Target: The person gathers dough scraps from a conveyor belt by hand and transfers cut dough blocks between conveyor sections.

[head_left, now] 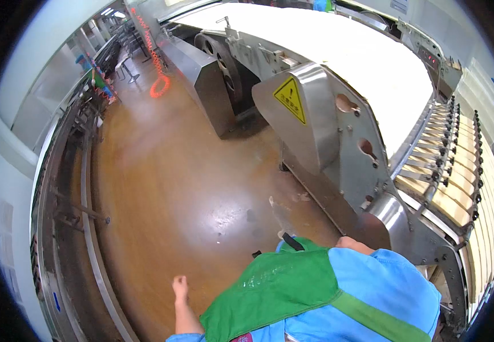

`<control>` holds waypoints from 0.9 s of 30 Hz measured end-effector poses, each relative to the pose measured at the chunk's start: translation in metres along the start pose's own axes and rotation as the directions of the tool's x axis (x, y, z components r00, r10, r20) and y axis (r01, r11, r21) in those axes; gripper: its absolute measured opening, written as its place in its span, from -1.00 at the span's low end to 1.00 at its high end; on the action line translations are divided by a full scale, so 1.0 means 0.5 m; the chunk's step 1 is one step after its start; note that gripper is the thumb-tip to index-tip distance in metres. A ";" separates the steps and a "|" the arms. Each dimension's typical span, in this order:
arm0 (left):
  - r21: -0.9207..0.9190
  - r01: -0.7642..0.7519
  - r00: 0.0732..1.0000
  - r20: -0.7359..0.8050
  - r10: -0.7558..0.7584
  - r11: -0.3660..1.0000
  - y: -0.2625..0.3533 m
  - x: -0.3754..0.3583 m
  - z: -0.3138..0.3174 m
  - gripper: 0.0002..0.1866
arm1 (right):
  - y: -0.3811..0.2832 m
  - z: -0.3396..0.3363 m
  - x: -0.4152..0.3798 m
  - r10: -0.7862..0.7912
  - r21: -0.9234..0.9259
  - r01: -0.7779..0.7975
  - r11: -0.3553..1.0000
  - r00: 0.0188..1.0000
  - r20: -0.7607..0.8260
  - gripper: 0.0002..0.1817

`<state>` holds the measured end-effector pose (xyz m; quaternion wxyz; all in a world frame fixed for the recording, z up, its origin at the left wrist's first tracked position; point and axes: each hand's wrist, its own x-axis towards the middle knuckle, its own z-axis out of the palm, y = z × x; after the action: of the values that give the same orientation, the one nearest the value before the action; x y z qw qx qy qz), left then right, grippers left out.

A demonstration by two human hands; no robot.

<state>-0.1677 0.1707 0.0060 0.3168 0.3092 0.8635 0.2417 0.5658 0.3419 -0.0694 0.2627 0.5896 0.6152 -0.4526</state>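
Note:
My left hand (pixel 181 286) hangs low over the brown floor (pixel 144 228), its fingers curled in, with nothing visible in it. Beyond the right side of my green apron (pixel 275 285), my right hand (pixel 354 245) shows only in part, close to the lower frame of the machine (pixel 367 171); its fingers are hidden. Pale sheet material (pixel 344 45) lies across the top of the machine. On its right side, pale strips (pixel 458 182) run beneath rows of black knobs.
A metal guard with a yellow warning sign (pixel 290 100) juts out at the machine's corner. Along the left runs a long metal rail structure (pixel 87 211). A coiled red hose (pixel 160 85) hangs at the back. A person in green and blue (pixel 100 81) stands far left.

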 end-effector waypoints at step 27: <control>0.369 0.104 0.948 0.243 -0.204 0.924 0.563 1.229 -0.140 -0.68 | -1.248 -1.169 0.992 -0.241 0.125 0.373 0.919 0.785 -0.571 -0.69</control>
<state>-0.4832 0.7725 -0.0177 0.3924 0.3219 0.8616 0.0122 0.0053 1.1558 -0.0760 -0.0713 0.6113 0.6952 -0.3712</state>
